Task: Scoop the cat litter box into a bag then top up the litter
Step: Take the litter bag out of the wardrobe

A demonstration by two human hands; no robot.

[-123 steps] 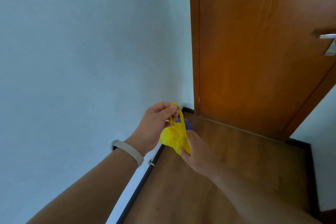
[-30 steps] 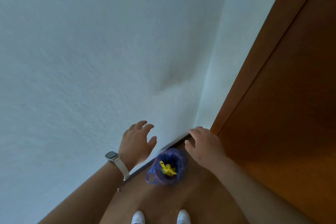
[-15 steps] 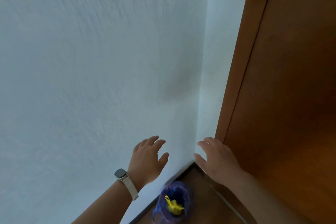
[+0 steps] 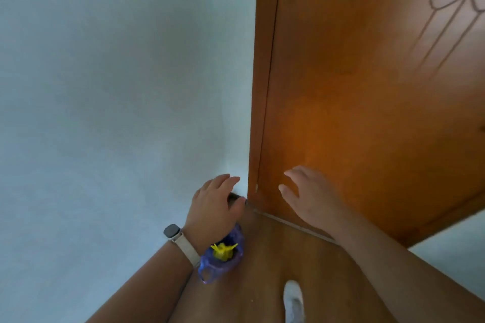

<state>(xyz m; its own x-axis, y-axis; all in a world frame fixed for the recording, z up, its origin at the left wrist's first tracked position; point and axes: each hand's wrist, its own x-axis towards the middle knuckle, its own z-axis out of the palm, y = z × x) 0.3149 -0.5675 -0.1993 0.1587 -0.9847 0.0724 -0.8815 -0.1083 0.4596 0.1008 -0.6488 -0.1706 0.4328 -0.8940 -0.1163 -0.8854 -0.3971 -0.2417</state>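
A small tied yellow bag (image 4: 223,251) lies inside a purple plastic bag (image 4: 223,265) on the wooden floor, in the corner by the wall. My left hand (image 4: 214,210), with a watch on the wrist, hovers above the purple bag with fingers apart and holds nothing. My right hand (image 4: 307,195) is raised in front of the wooden door, also spread and holding nothing. No litter box or scoop is in view.
A white wall (image 4: 105,113) fills the left side. An orange-brown wooden door (image 4: 367,113) stands on the right, meeting the wall at the corner. My white-socked foot (image 4: 294,299) stands on the wooden floor (image 4: 275,257) below the hands.
The yellow bag, held in both hands four seconds ago, now lies in the purple bag on the floor. Both hands have stayed free over the last second while the view tilted.
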